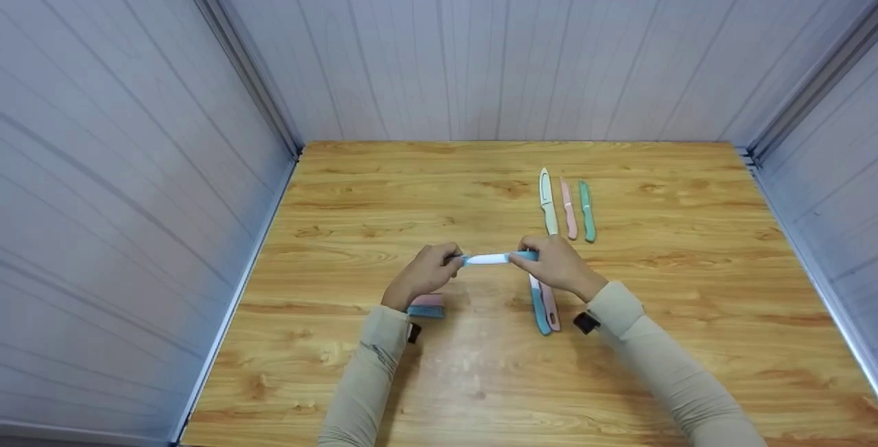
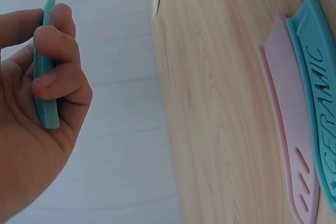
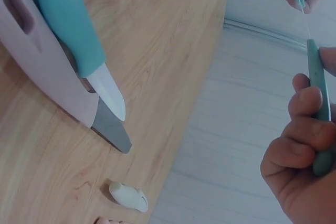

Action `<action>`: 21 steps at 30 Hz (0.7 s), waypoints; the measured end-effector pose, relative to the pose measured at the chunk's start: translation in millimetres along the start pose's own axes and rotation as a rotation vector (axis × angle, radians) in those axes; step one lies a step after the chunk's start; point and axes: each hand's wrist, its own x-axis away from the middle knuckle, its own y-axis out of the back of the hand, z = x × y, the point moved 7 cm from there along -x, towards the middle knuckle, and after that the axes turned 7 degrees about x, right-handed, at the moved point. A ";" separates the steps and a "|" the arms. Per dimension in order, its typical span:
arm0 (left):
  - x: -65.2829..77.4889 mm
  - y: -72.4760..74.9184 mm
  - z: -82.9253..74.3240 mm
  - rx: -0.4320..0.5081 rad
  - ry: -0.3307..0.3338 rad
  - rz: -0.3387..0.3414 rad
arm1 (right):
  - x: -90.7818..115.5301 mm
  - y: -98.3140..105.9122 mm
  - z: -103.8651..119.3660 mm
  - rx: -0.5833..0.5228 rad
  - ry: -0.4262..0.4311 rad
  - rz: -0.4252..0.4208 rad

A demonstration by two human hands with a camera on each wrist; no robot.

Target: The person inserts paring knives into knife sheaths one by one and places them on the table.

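My right hand grips the blue handle of a knife, its white blade pointing left. My left hand holds a narrow blue blade cover between curled fingers and thumb. The blade's tip is right at the cover's near end, and the two line up above the table. Much of the cover is hidden by fingers in the head view. Beneath my left hand lie a pink blade cover and a blue blade cover marked CERAMIC, side by side.
Below my right hand lie a blue-handled knife with a white blade and a pink-handled tool with a grey end. Farther back are a white knife, a pink knife and a green knife. Panel walls enclose the table.
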 end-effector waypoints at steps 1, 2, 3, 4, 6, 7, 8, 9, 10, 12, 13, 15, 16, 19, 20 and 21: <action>0.2 -0.6 -0.4 0.000 -0.004 0.003 | 0.0 -0.2 0.2 0.002 0.006 0.004; 0.2 -1.3 -0.7 0.003 -0.007 0.007 | 0.1 -0.5 0.2 0.004 0.012 0.008; 0.0 -2.2 -0.5 0.002 -0.007 0.011 | 0.2 -0.7 0.5 0.006 0.022 0.009; -0.2 -3.0 -0.1 -0.001 -0.006 0.014 | 0.2 -0.8 0.9 0.005 0.034 0.009; -0.1 -4.3 -0.1 0.001 0.002 0.017 | 0.4 -1.2 1.4 0.007 0.055 0.011; 0.0 -4.9 -0.3 0.000 0.003 0.020 | 0.5 -1.4 1.5 0.007 0.064 0.013; -0.1 -5.3 -0.5 0.000 0.003 0.022 | 0.5 -1.5 1.6 0.005 0.073 0.014; -0.1 -5.6 -0.7 -0.001 0.003 0.023 | 0.6 -1.6 1.7 0.002 0.079 0.015; 0.1 -5.8 -1.0 0.002 0.005 0.024 | 0.6 -1.5 1.7 -0.001 0.083 0.016; 0.4 -5.8 -1.3 0.008 0.012 0.027 | 0.6 -1.8 1.8 -0.007 0.088 0.021; 0.5 -6.0 -1.2 0.011 0.017 0.029 | 0.5 -1.8 1.7 -0.009 0.090 0.023; 0.6 -6.8 -0.6 0.015 0.031 0.039 | 0.4 -1.9 2.1 -0.009 0.094 0.025; 0.5 -7.3 -0.2 0.016 0.038 0.046 | 0.3 -2.0 2.3 -0.006 0.096 0.026; 0.2 -9.3 0.0 0.010 0.056 0.065 | 0.2 -2.7 2.9 -0.002 0.103 0.029; 0.2 -9.7 0.1 0.009 0.061 0.069 | 0.2 -3.1 3.1 -0.003 0.104 0.031; 0.1 -10.1 0.2 0.005 0.066 0.071 | 0.2 -3.6 3.2 -0.004 0.104 0.035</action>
